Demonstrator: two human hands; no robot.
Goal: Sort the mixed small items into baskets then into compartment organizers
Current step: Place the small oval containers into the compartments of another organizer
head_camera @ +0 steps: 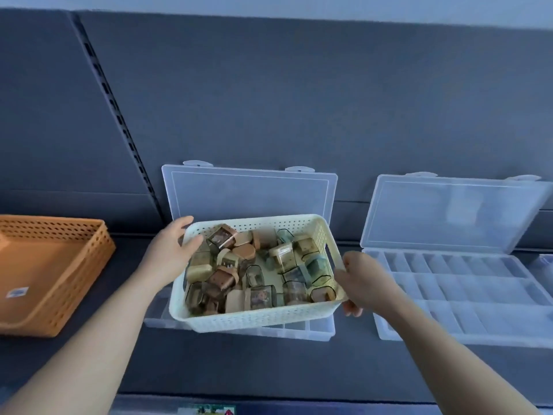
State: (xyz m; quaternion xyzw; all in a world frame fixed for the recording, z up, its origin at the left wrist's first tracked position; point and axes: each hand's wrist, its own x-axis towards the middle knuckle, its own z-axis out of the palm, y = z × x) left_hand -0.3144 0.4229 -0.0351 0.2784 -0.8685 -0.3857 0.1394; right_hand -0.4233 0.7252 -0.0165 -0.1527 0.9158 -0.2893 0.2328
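A cream perforated basket (254, 319) full of several small clear and brown boxes (257, 268) is held above a clear compartment organizer (317, 332) whose lid (248, 196) stands open behind it. My left hand (170, 253) grips the basket's left rim. My right hand (362, 283) grips its right rim. The basket hides most of that organizer's compartments. A second clear compartment organizer (466, 298) lies open to the right, its compartments holding nothing I can see.
An orange perforated basket (59, 265) with nothing in it sits at the left on the dark shelf (239, 366). A dark back panel with a slotted rail (119, 121) rises behind. Another clear container edge (546, 265) shows at far right.
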